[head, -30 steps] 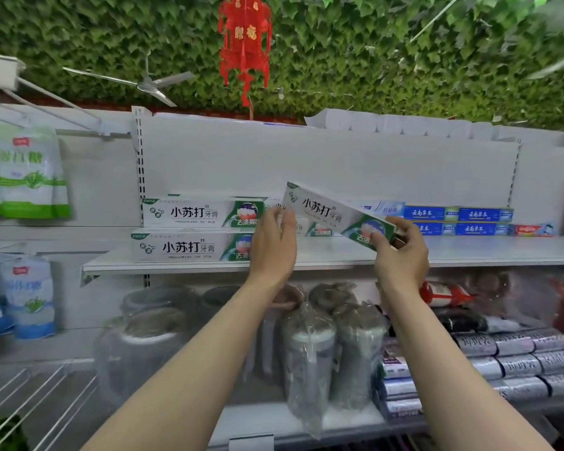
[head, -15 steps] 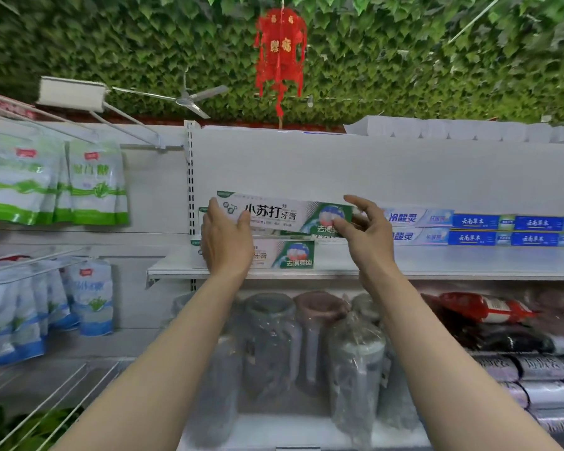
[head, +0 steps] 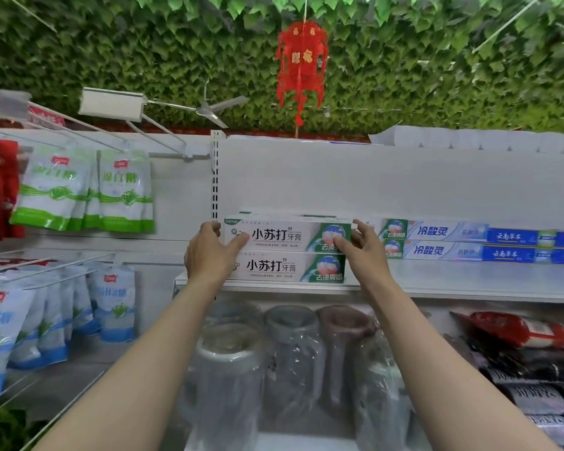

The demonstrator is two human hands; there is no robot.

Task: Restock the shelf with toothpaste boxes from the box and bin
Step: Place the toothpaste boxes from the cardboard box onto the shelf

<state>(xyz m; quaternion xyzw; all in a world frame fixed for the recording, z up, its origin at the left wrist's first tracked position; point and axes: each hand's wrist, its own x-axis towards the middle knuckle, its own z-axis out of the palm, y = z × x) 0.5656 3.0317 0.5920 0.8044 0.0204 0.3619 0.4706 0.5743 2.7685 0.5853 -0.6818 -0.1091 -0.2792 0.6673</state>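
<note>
Here, line by line, as I see it from above my own arms.

Left hand: my left hand (head: pixel 210 255) cups the left end of the top toothpaste box (head: pixel 287 235), thumb lying along its front face, fingers wrapped round the end (their tips are hidden behind the box).

Right hand: my right hand (head: pixel 363 252) pinches the right end of the same box, thumb on the green panel at the front, fingers curled over the top corner.

Grip: both hands are closed on that one box, one at each end; neither is spread free.

Top toothpaste box: level, label facing me, lying directly on the lower toothpaste box (head: pixel 285 267) and lined up with it.

Lower toothpaste box: flat on the shelf (head: pixel 469 281), at its left end, near the front edge.

Neighbours: just to the right, two stacked light-blue toothpaste boxes (head: pixel 437 240), then dark-blue boxes (head: pixel 515 245) running on toward the right edge, also two high.

Behind: more white boxes show over the top box's rear edge; how many, I cannot tell.

Below the shelf: plastic-wrapped jugs (head: pixel 290 353) on the next level down.

Left of the shelf: bags with green bands (head: pixel 88 190) hang on hooks, bags with blue bands (head: pixel 46 320) beneath them.

Overhead: a red paper lantern (head: pixel 302 63) hangs against a leafy green ceiling.
</note>
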